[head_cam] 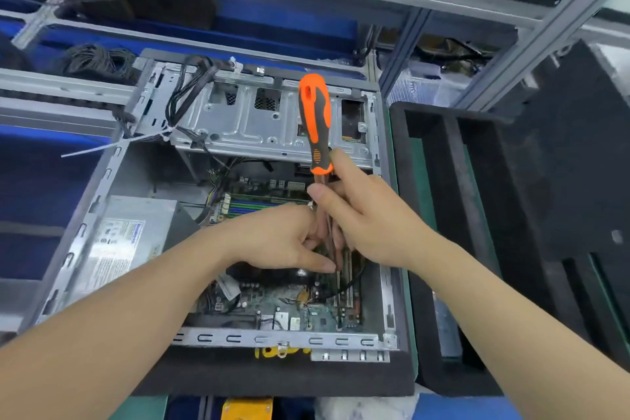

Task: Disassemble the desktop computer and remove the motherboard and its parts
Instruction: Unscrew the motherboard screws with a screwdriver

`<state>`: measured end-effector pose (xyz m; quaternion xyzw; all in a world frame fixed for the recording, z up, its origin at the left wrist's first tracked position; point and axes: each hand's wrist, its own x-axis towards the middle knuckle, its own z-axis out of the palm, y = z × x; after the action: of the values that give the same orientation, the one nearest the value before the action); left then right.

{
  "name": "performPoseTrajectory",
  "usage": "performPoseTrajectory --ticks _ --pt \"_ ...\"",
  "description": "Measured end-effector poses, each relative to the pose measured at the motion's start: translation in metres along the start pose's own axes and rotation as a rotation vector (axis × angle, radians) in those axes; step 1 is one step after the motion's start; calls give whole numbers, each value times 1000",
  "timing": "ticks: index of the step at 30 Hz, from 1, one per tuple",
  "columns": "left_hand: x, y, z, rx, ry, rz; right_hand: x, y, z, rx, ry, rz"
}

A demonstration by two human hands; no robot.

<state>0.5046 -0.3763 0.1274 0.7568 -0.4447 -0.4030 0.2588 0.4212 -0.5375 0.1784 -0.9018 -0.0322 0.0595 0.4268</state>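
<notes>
An open desktop case [85,225] lies on its side on a black foam mat. The green motherboard [289,303] shows at the bottom of the case. An orange and black screwdriver [315,123] stands upright over the board, its handle at the top. My right hand [368,215] grips its shaft just below the handle. My left hand [283,239] reaches in from the left, its fingers curled at the lower shaft close above the board. The screwdriver's tip is hidden behind my fingers.
A grey power supply [133,235] sits at the case's left. A metal drive cage [266,119] with black cables [184,92] spans the far side. Black foam trays [511,215] lie to the right. Aluminium frame rails [562,10] and blue bins stand behind.
</notes>
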Motion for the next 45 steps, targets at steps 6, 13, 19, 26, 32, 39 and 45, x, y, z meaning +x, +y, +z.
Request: performPoseTrajectory --ticks 6,13,19,26,32,39,45 --pt "1 3 -3 -17 -73 62 6 3 -10 96 49 -20" --pt "-1 0 -2 7 -147 130 8 -5 -41 264 158 -28" --pt "-2 1 -1 49 -173 149 8 -18 -74 387 277 -16" --pt "-1 -1 0 -38 -149 114 8 -26 -85 420 347 -39" --pt "-1 -1 -1 -75 -130 130 5 -25 -85 417 371 -32" --pt "-3 3 -2 19 -180 106 -1 -21 -87 431 427 -66" --pt "-5 3 -8 -199 54 -58 -31 -23 -110 509 616 -205"
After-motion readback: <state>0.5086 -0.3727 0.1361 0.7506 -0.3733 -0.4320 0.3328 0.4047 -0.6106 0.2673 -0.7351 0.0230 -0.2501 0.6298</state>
